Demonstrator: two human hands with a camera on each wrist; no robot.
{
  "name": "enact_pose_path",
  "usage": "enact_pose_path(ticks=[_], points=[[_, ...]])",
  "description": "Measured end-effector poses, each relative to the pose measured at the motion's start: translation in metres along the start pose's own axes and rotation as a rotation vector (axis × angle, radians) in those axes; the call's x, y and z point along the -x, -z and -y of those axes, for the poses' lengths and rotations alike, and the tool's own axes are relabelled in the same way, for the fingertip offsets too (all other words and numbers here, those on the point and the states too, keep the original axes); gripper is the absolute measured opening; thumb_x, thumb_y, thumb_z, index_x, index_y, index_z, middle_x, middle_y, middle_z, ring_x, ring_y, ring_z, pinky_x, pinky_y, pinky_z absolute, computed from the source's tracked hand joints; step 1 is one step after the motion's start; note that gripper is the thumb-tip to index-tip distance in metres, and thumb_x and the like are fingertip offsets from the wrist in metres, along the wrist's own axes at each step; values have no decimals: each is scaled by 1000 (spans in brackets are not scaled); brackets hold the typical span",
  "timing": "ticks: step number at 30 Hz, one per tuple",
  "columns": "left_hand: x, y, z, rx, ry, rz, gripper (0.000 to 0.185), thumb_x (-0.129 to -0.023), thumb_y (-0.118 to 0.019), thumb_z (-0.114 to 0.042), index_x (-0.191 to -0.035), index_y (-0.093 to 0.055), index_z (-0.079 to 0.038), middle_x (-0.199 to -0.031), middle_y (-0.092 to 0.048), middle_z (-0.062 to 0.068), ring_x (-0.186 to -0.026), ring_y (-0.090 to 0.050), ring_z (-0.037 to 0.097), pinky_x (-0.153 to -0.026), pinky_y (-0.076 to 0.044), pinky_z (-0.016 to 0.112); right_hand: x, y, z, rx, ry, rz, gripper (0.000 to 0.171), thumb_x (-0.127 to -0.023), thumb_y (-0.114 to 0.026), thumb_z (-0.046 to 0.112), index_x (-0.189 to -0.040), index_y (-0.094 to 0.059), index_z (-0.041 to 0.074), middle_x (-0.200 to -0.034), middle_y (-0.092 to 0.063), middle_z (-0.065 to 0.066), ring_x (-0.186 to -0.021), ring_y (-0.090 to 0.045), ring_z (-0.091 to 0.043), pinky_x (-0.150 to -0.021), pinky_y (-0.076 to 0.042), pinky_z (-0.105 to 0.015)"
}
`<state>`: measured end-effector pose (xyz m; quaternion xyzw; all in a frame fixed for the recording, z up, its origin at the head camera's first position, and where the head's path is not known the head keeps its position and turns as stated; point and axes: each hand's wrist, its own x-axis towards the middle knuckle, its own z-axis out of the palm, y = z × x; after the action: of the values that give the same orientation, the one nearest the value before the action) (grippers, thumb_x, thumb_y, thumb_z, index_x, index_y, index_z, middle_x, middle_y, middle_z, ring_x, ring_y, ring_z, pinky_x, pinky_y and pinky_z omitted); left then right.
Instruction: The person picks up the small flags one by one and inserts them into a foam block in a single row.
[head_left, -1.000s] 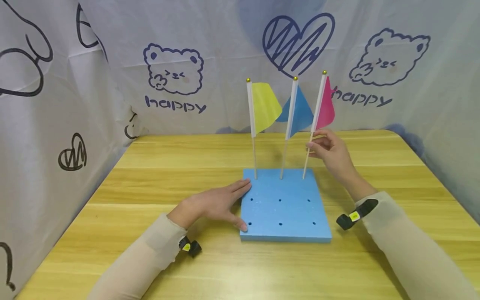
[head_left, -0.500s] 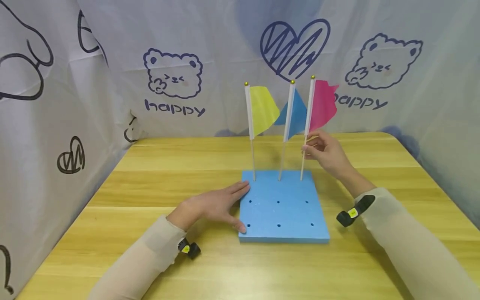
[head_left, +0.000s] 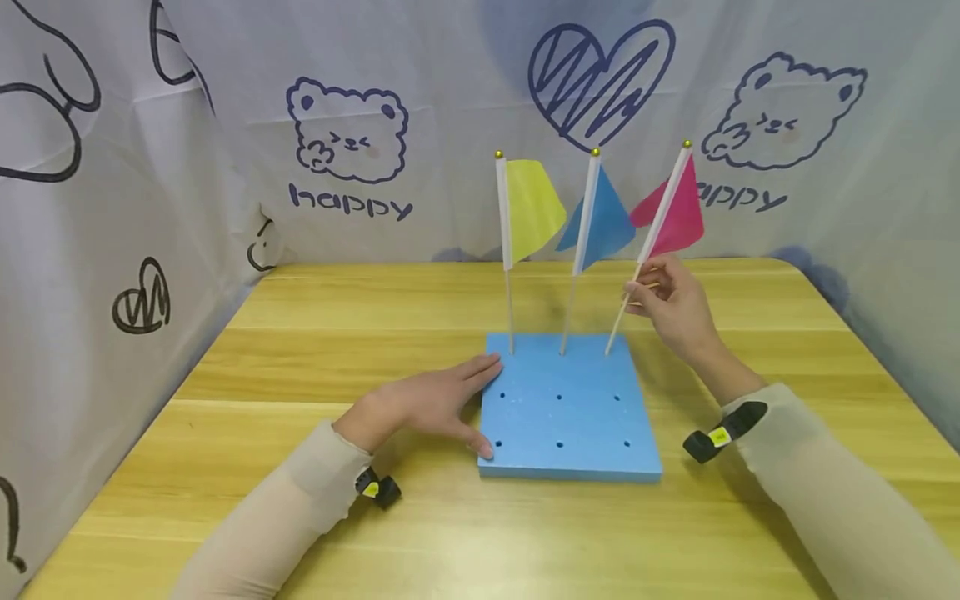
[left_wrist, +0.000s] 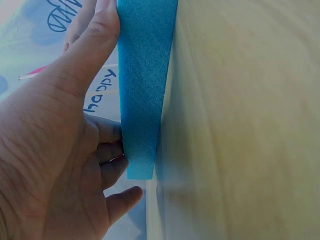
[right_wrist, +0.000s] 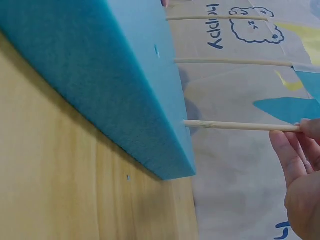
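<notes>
A blue foam board [head_left: 570,425] [left_wrist: 142,100] [right_wrist: 100,75] with a grid of holes lies flat on the wooden table [head_left: 375,333]. In its back row stand a yellow flag [head_left: 525,208], a blue flag [head_left: 600,221] and a pink flag [head_left: 675,217]. My right hand [head_left: 671,304] pinches the pink flag's wooden stick [right_wrist: 240,126], which leans to the right with its tip in the back right hole. My left hand [head_left: 431,404] [left_wrist: 65,125] rests with straight fingers against the board's left edge.
A white cloth backdrop [head_left: 337,125] printed with bears, hearts and "happy" walls the table at the back and on both sides. Bare tabletop surrounds the board. Several holes in the board's front two rows hold nothing.
The pink flag swung from leaning slightly right to nearly upright, and now tilts well to the right, my right hand moving with it. The left hand stayed put.
</notes>
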<state>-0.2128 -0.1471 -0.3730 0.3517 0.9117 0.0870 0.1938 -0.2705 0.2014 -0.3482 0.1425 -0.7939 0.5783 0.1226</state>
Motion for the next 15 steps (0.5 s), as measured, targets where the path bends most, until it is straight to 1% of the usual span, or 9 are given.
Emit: enact_pose_path(ticks=[3, 8, 10, 13, 15], points=[[0, 0, 0, -2, -1, 9, 126, -67, -54, -88, -159, 0, -20, -164, 7, -6, -148, -7, 16, -113, -29, 38, 3, 1, -1, 23, 22, 1, 27, -96, -62, 7, -117, -49, -2, -104, -61, -21, -86, -66, -11, -74, -56, -29], [-1, 1, -1, -2, -5, 7, 125, -68, -54, -87, -159, 0, -20, -164, 7, -6, -148, -8, 16, -113, -30, 40, 6, 2, 0, 130, 104, -7, 24, -95, -64, 6, -115, -51, -1, -101, -63, -15, -86, -66, -12, -74, -57, -30], [-2, 2, -1, -4, -7, 1, 124, -68, -54, -86, -159, -1, -20, -164, 6, -6, -148, -8, 17, -112, -30, 40, 7, 1, 1, 164, 133, -13, 22, -94, -65, 5, -113, -53, 1, -99, -63, -13, -84, -67, -14, -73, -57, -28], [-2, 2, -1, -5, -5, 5, 125, -68, -55, -86, -159, 0, -20, -164, 7, -6, -148, -7, 16, -113, -29, 40, 6, -1, 5, 196, 155, 20, 21, -94, -66, 5, -111, -54, 1, -96, -66, -13, -82, -67, -18, -71, -56, -24], [-1, 2, 0, -10, 1, 9, 125, -68, -55, -86, -159, 0, -20, -164, 8, -6, -148, -6, 16, -113, -29, 39, 5, -3, 7, 222, 150, 48, 21, -94, -67, 8, -111, -55, 2, -96, -67, -12, -82, -67, -20, -70, -56, -21]])
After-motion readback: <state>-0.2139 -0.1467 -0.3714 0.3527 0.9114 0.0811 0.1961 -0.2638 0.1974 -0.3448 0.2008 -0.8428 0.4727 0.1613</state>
